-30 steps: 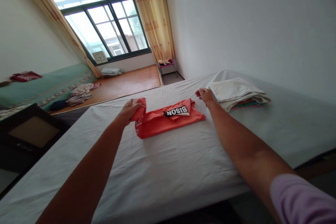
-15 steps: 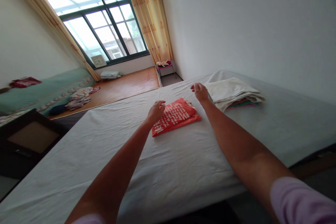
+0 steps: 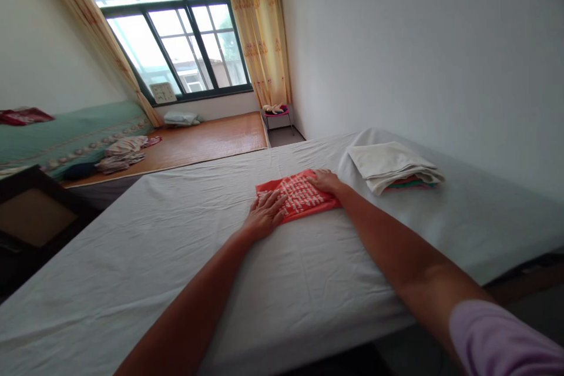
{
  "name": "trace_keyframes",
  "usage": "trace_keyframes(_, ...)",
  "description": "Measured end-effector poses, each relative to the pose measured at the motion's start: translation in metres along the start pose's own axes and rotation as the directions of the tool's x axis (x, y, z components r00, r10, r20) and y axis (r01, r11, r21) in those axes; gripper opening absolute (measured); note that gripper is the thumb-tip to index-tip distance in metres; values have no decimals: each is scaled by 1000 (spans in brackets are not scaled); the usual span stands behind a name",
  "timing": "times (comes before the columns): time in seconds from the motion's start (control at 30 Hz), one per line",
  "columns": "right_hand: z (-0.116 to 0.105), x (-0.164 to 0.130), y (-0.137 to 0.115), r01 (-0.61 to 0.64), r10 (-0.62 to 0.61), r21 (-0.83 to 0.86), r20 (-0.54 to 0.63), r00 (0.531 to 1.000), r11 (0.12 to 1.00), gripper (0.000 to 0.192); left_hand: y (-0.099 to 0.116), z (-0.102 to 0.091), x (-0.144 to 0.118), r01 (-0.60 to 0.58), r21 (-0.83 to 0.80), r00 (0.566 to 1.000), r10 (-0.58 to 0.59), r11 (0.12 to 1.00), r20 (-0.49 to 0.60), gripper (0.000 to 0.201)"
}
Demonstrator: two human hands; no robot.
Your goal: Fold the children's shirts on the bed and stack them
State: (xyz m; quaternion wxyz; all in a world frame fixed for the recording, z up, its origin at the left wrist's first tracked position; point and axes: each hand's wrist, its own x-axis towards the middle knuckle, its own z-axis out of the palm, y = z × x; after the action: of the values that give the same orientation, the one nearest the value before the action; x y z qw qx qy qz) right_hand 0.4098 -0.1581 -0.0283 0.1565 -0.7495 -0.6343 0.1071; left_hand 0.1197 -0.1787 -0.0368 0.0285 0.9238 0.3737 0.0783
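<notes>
A red garment (image 3: pixel 299 197) with white lettering lies folded into a small rectangle on the white bed sheet (image 3: pixel 176 247). My left hand (image 3: pixel 264 214) rests flat on its near left corner, fingers spread. My right hand (image 3: pixel 325 181) lies flat on its far right edge. Neither hand grips the cloth.
A stack of folded clothes (image 3: pixel 394 167) topped by a white piece sits just right of the garment, near the wall. Across the room are a wooden platform (image 3: pixel 207 141) with loose clothes (image 3: pixel 121 150), a green-covered bed (image 3: pixel 66 135), a small stool (image 3: pixel 277 113) and a dark table (image 3: pixel 30 217) at left.
My left hand folded the lifted left end of the garment over onto the right, hiding the BISON print. Both hands then came down flat on the folded garment.
</notes>
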Motion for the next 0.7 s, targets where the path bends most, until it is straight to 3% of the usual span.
trace_keyframes(0.07,-5,-1,-1,46,-45,69,-21,999,997,53,0,1,-1,-4,-9,1000,4,1000,-29,52)
trace_keyframes(0.17,-12,-4,-1,2,2,367,-10,1000,930,59,0,1,-2,-8,-28,999,6,1000,-50,50)
trace_keyframes(0.23,-18,-5,1,-125,82,561,102,991,818,58,-1,1,-3,-13,-40,997,10,999,-70,50)
trace_keyframes(0.3,-25,-8,2,-225,78,657,245,966,720,47,-2,0,-3,-26,-51,995,21,998,-101,48)
trace_keyframes(0.4,-30,-18,-6,-273,-46,716,391,919,643,33,-6,2,-2,-50,-69,990,40,996,-137,47)
trace_keyframes(0.5,-28,-29,-26,-270,-220,803,439,871,531,28,-10,4,0,-58,-78,984,44,995,-170,47)
trace_keyframes(0.6,-34,-31,-44,-155,-301,919,272,914,362,41,-15,5,2,-72,-106,966,43,992,-254,48)
trace_keyframes(0.7,-64,-25,-46,94,-227,968,-40,973,234,51,-22,5,4,-63,-147,931,5,987,-365,51)
